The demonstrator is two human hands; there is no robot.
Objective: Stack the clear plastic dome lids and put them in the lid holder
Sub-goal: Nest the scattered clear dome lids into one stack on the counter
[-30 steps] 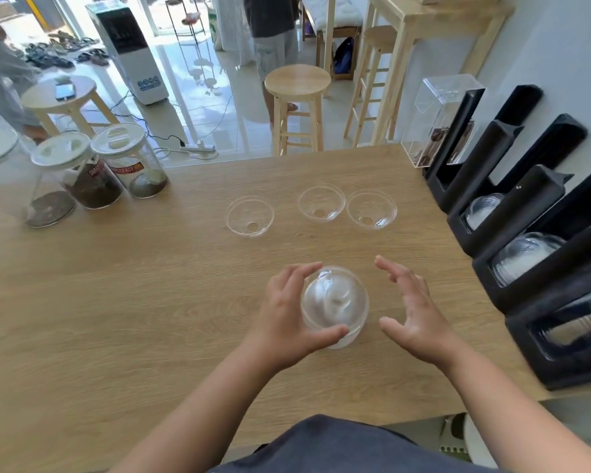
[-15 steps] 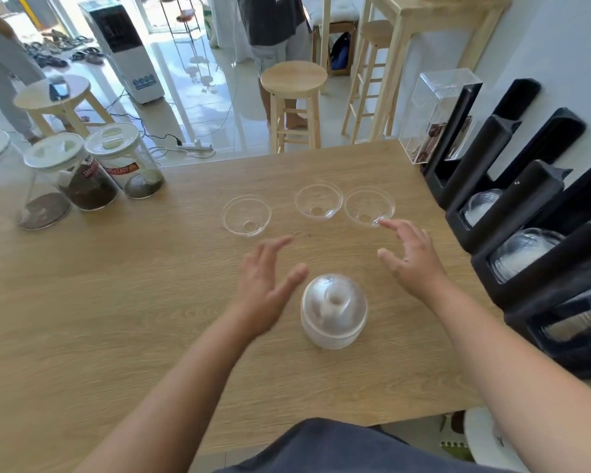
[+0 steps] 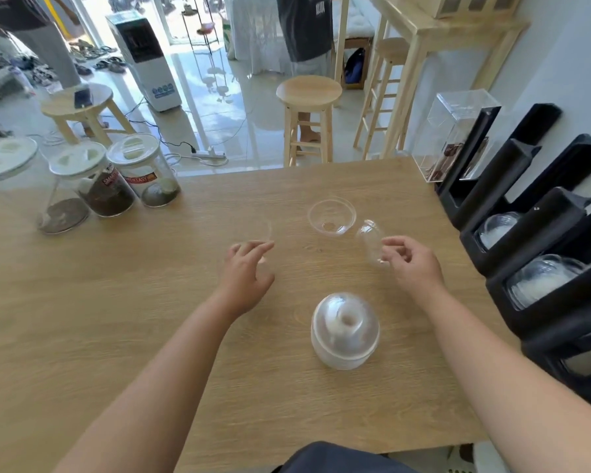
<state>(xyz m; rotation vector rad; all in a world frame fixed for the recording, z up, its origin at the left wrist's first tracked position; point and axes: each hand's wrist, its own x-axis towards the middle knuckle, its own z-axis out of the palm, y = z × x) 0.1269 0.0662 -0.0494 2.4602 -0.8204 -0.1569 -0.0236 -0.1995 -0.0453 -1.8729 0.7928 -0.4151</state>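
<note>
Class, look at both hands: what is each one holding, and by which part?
The right hand pinches a clear dome lid by its rim, tilted off the table. The left hand seems to lift another lid, but blur hides the hold.

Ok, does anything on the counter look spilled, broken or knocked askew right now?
Nothing looks spilled or damaged. The stack of dome lids stands upright on the wooden counter. One loose dome lid rests rim-up; another lid is tilted only because the right hand holds it. The left hand's lid is too blurred to judge.
</note>
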